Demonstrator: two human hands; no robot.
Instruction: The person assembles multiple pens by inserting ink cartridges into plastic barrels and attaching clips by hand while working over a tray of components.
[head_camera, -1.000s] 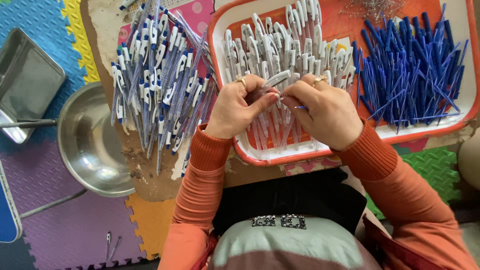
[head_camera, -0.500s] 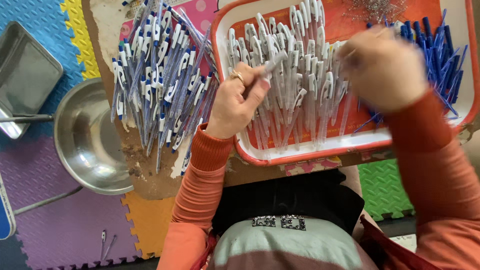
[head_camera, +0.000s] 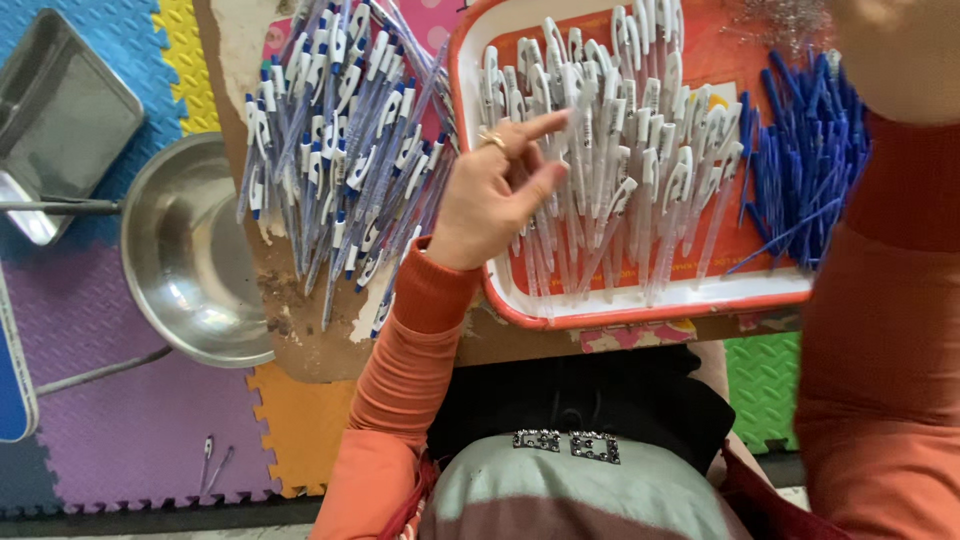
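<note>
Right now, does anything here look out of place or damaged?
Yes. Two small metal pieces lie alone on the purple floor mat, apart from the pens. The board under the assembled pens is worn, with chipped, flaking patches near its edge. The tray itself looks orderly.

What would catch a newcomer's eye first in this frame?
The orange plastic tray at top right, crowded with white pen barrels and a heap of blue refills. The left hand hovers over the barrels, fingers spread. Left of the tray lies a pile of assembled blue-and-white pens, beside a round steel bowl.
</note>
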